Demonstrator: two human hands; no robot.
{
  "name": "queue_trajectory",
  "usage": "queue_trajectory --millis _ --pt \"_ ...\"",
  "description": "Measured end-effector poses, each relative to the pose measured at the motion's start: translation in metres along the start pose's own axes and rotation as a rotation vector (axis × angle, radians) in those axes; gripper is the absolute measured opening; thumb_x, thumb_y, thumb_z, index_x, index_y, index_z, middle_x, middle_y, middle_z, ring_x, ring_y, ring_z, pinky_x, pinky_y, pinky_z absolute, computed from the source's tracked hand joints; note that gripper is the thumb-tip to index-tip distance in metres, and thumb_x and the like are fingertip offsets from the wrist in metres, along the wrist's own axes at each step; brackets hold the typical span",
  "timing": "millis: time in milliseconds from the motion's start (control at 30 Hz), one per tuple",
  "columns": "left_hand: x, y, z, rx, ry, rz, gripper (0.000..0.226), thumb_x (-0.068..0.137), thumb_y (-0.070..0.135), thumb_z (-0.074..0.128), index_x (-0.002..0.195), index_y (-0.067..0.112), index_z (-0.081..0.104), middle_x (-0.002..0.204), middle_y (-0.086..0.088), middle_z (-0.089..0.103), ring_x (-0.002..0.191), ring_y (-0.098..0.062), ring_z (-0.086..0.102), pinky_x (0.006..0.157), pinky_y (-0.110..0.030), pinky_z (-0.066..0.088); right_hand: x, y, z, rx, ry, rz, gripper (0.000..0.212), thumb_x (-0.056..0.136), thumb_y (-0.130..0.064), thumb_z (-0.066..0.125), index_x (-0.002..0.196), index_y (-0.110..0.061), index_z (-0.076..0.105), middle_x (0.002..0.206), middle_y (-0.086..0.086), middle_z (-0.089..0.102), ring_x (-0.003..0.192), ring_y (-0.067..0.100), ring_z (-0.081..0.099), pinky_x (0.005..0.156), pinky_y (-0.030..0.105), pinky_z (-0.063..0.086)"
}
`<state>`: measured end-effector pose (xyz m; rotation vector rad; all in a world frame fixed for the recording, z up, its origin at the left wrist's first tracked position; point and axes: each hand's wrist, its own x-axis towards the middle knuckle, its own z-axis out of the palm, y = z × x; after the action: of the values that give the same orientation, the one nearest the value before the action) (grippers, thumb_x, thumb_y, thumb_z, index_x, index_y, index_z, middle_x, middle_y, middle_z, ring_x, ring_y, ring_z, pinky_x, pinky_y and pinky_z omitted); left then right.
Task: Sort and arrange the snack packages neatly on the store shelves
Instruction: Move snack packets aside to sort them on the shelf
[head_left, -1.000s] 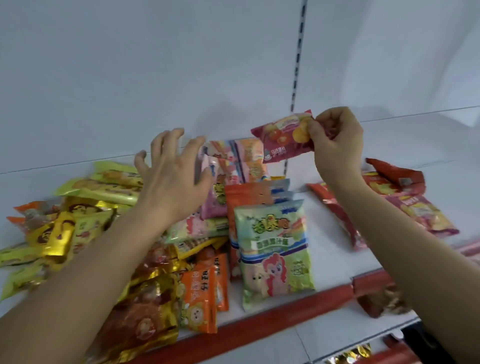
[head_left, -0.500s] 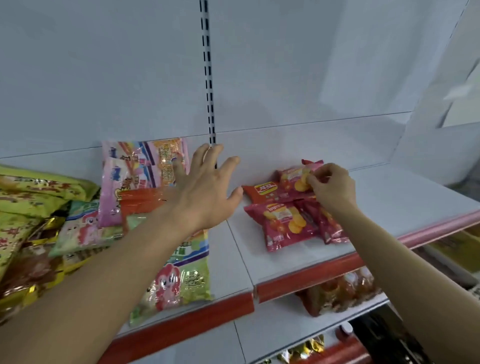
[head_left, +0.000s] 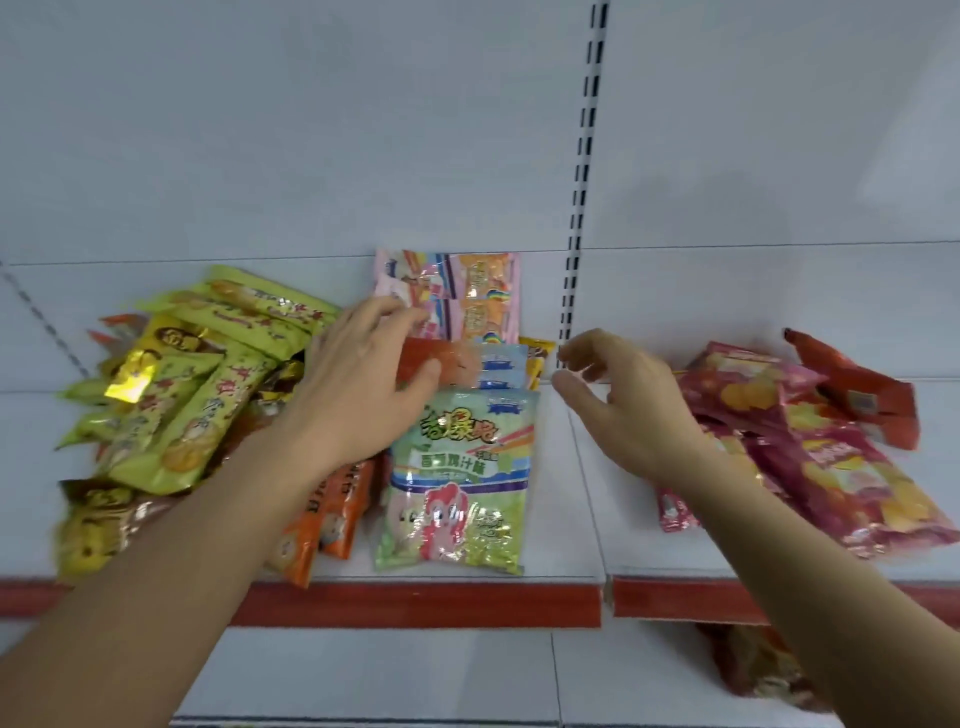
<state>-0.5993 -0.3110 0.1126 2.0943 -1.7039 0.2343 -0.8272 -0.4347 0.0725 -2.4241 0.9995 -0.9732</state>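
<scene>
Packets in yellow-green wrappers (head_left: 208, 384) are heaped loosely to the far left of the green cartoon-pony packet (head_left: 460, 480), overlapping at mixed angles, with gold foil packets (head_left: 93, 525) beneath them; this heap is judged unsorted. Orange packets (head_left: 332, 512) are wedged just left of the green packet, partly covered by the left forearm.

The left hand (head_left: 358, 395) is laid flat, fingers spread and nothing gripped, directly behind the green packet. Its fingertips are pressed on a red-orange packet (head_left: 441, 361), probably to steady the column or slide that packet out. Pink packets (head_left: 457, 301) are lined up behind that, against the back panel (head_left: 311, 156), so one front-to-back column is being formed with the green packet at the shelf's red front edge (head_left: 415, 603).

The right hand (head_left: 618, 405) is held above bare shelf (head_left: 561, 493) just right of the green packet. It is empty, with thumb and fingers curled apart as for a pinch. No packet is touched by it.

Red-pink chip packets (head_left: 831, 467) are piled well to the right of the green packet, roughly grouped by kind but skewed, with an orange-red packet (head_left: 857, 395) behind them. Squaring this pile is judged still outstanding.
</scene>
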Motion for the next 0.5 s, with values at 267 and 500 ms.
queue_trajectory --millis 267,500 --pt "-0.029 -0.031 0.012 -0.141 -0.085 -0.050 0.061 0.100 0.046 0.050 0.154 0.020 0.036 0.149 0.002 0.048 0.138 -0.017 0.041 0.114 -0.038 0.035 -0.020 -0.038 0.057 0.438 -0.065 0.408 0.057 0.080 -0.050 0.079 0.124 -0.031 0.048 0.095 -0.008 0.072 0.081 0.010 0.073 0.077 0.046 0.061" --pt "-0.028 -0.035 0.023 -0.326 -0.100 -0.015 0.067 0.100 0.046 0.053 0.158 0.026 0.026 0.151 0.006 0.049 0.134 -0.017 0.049 0.114 -0.039 0.039 -0.023 -0.048 0.071 0.679 -0.097 0.456 0.025 0.085 -0.017 0.080 0.106 -0.014 0.066 0.091 0.000 0.079 0.080 0.019 0.077 0.072 0.041 0.062"
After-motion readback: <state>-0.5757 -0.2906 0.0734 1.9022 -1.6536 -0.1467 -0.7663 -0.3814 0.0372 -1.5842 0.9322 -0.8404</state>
